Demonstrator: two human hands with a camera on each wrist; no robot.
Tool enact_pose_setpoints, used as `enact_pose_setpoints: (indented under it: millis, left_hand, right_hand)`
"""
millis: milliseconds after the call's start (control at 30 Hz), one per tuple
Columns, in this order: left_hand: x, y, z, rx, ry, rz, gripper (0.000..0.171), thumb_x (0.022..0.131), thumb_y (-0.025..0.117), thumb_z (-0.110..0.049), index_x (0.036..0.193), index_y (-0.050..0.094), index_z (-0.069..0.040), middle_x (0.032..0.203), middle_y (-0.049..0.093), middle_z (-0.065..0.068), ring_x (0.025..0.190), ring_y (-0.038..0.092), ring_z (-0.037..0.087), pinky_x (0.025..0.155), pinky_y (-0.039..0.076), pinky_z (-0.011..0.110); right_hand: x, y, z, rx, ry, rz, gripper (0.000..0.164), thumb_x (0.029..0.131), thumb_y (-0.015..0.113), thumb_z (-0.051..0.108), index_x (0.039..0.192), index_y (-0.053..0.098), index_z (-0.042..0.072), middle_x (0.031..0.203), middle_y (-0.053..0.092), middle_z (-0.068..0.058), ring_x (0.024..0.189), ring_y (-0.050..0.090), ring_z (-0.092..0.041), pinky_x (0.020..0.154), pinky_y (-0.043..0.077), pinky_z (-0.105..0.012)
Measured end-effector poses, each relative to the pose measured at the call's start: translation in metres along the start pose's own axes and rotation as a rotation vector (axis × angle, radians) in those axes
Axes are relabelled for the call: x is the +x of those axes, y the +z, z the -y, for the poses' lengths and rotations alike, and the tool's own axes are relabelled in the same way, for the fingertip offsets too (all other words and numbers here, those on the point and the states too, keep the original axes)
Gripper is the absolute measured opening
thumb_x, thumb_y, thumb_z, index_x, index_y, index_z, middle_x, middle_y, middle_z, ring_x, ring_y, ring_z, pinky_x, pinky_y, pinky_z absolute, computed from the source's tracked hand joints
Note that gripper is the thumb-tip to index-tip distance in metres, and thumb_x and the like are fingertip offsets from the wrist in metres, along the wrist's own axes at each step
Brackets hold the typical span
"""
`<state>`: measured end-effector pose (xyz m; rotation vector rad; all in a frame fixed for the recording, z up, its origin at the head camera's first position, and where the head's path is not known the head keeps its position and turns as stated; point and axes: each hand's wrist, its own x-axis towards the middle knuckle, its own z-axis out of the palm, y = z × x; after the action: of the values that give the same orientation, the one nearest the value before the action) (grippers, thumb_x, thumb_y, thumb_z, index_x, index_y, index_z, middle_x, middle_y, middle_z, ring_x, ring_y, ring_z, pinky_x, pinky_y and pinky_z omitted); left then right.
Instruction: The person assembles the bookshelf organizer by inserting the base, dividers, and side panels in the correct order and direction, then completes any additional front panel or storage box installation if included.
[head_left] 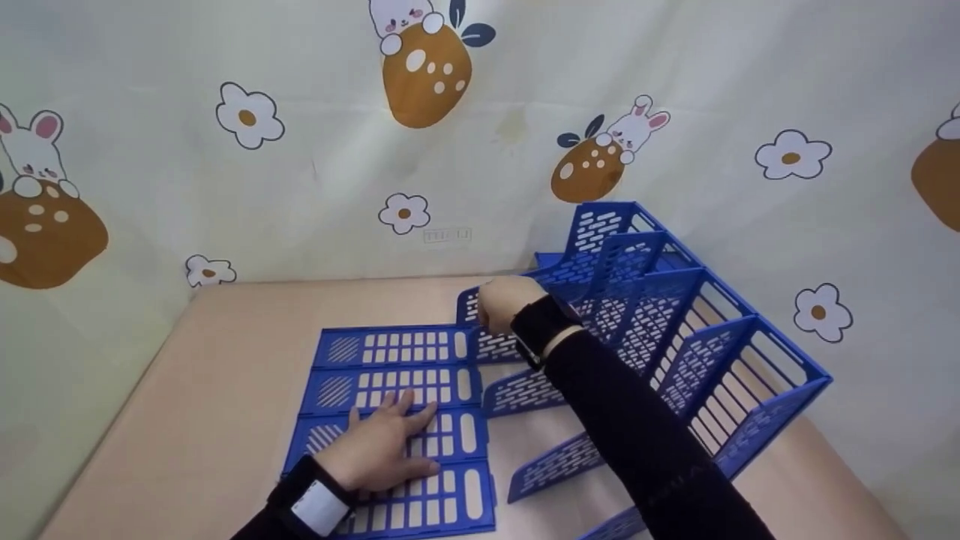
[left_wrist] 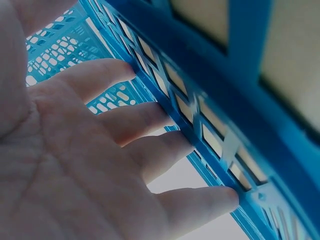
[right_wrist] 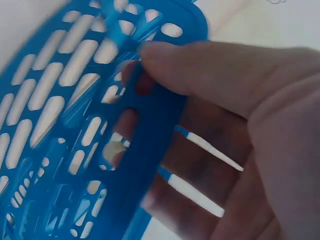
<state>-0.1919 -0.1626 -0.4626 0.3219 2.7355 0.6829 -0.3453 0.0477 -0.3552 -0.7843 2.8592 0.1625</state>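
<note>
My left hand lies spread on a flat blue plastic grid panel made of joined sections. In the left wrist view its straight fingers touch the panel's edge and slots. The panel adjoins the front of a blue file rack, which has several upright perforated dividers. My right hand pinches the front edge of one divider, thumb on one face and fingers behind it. My forearm covers part of the rack in the head view.
More perforated dividers stand to the right of the grid panel, partly under my right sleeve. The rack's slatted back runs along the right of the tan tabletop. A patterned cloth hangs behind.
</note>
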Motion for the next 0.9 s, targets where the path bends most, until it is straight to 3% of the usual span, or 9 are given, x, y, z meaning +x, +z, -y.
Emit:
enact_pose_setpoints:
  millis: [133,267,433,600,767,900]
  left_hand:
    - [0.001,0.000,-0.001,0.005,0.002,0.000,0.084,0.091,0.085,-0.052,0.163,0.054,-0.021,0.177,0.034,0.023,0.166,0.023,0.053,0.123,0.004,0.090]
    - [0.001,0.000,-0.001,0.025,0.009,0.002,0.084,0.092,0.084,-0.053,0.164,0.054,-0.021,0.177,0.035,0.023,0.166,0.023,0.053,0.122,0.006,0.090]
    - [0.001,0.001,-0.001,0.025,0.010,0.011,0.084,0.093,0.083,-0.054,0.164,0.053,-0.021,0.178,0.033,0.023,0.166,0.023,0.053,0.122,0.006,0.090]
    - [0.001,0.001,0.000,0.016,0.010,0.008,0.084,0.093,0.083,-0.053,0.164,0.053,-0.021,0.178,0.033,0.023,0.167,0.022,0.053,0.123,0.005,0.090]
    - [0.000,0.000,0.000,0.009,-0.005,0.010,0.085,0.092,0.084,-0.053,0.164,0.052,-0.022,0.179,0.032,0.021,0.167,0.021,0.052,0.124,0.003,0.089]
    - [0.000,-0.001,0.000,0.009,-0.005,0.008,0.084,0.092,0.084,-0.052,0.164,0.053,-0.022,0.179,0.032,0.021,0.167,0.021,0.053,0.123,0.003,0.089]
  right_hand:
    - [0.002,0.005,0.001,-0.052,-0.017,-0.131,0.010,0.092,0.081,0.002,0.095,0.087,0.010,0.099,0.085,-0.007,0.094,0.080,-0.031,0.093,0.066,-0.049]
    - [0.006,0.007,0.002,-0.126,-0.001,-0.179,0.009,0.094,0.078,0.003,0.093,0.085,0.009,0.097,0.084,-0.009,0.092,0.080,-0.033,0.088,0.067,-0.051]
    - [0.009,0.005,0.006,-0.145,0.035,-0.158,0.008,0.097,0.076,0.005,0.097,0.084,0.008,0.100,0.084,-0.010,0.095,0.079,-0.031,0.091,0.067,-0.050]
    - [0.007,0.002,0.007,-0.117,0.023,-0.075,0.008,0.096,0.079,0.005,0.098,0.085,0.010,0.102,0.084,-0.008,0.095,0.078,-0.030,0.095,0.066,-0.048]
    - [0.008,0.003,0.009,-0.135,0.029,-0.135,0.008,0.094,0.078,0.004,0.094,0.085,0.008,0.099,0.084,-0.010,0.094,0.078,-0.032,0.091,0.066,-0.051]
    - [0.007,0.003,0.014,-0.149,0.021,-0.125,0.009,0.094,0.078,0.001,0.093,0.084,0.008,0.098,0.083,-0.009,0.093,0.078,-0.032,0.090,0.067,-0.050]
